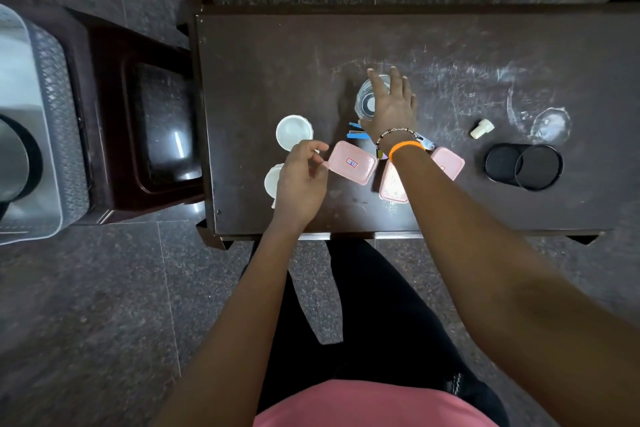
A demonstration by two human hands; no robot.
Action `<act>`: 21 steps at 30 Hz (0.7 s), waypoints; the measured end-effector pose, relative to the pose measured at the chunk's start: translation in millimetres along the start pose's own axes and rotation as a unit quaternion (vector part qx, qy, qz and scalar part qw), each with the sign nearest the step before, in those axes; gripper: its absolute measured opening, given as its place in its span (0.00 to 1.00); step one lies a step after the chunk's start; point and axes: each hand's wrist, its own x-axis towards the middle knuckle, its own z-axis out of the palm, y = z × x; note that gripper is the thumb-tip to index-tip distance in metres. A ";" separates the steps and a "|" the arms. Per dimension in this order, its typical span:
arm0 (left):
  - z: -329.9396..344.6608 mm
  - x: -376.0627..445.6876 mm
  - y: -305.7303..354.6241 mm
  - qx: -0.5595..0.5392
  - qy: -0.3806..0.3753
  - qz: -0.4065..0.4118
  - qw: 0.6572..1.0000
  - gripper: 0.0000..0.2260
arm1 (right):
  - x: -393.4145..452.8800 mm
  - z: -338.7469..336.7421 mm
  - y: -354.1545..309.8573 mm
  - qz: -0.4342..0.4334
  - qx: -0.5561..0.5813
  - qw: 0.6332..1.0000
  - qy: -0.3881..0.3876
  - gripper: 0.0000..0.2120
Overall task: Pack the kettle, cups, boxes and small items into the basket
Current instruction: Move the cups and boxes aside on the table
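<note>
From up here I see the basket (52,121) far off to my left on a stool (114,114), well apart from the table (277,55), cut by the frame edge, with what I take to be the kettle (15,159) already inside, only partly visible. Every carry has to cross that gap, so anything loosely held could drop to the floor on the way. My right hand (389,107) is draped over a clear glass (369,102), fingers spread across its rim; I cannot tell whether they have closed on it, and a top-down hold on smooth glass may slip. That forearm also hangs over two pink boxes (448,161), hiding most of one, and could knock them when it swings left. My left hand (301,180) is loosely curled with fingertips at the corner of a third pink box (352,163); whether it pinches it is unclear. It covers part of one of two white cups (294,132). Black lids (523,166), a white cap (482,128) and a second, nearly invisible glass (550,123) sit to the right. Blue items (358,135) under my wrist are too hidden to identify.
</note>
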 end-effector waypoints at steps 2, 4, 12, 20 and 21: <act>-10.7 -2.4 -1.8 -0.019 0.013 0.001 1.000 0.11 | -6.6 -0.1 -8.3 -0.021 -0.021 0.999 0.013 0.34; -22.2 -5.4 -2.7 -0.045 0.030 -0.004 0.999 0.11 | -15.6 0.8 -21.2 -0.060 -0.017 0.998 0.023 0.30; -121.6 -24.5 -36.4 -0.166 0.157 -0.055 0.972 0.11 | -81.0 31.2 -151.4 -0.240 0.088 0.967 -0.002 0.14; -246.3 -34.3 -106.2 -0.227 0.291 -0.084 0.925 0.10 | -116.5 67.0 -322.8 -0.400 0.058 0.914 -0.014 0.16; -259.4 -33.1 -115.4 -0.229 0.296 -0.091 0.923 0.10 | -115.9 72.3 -343.9 -0.417 0.039 0.908 -0.009 0.17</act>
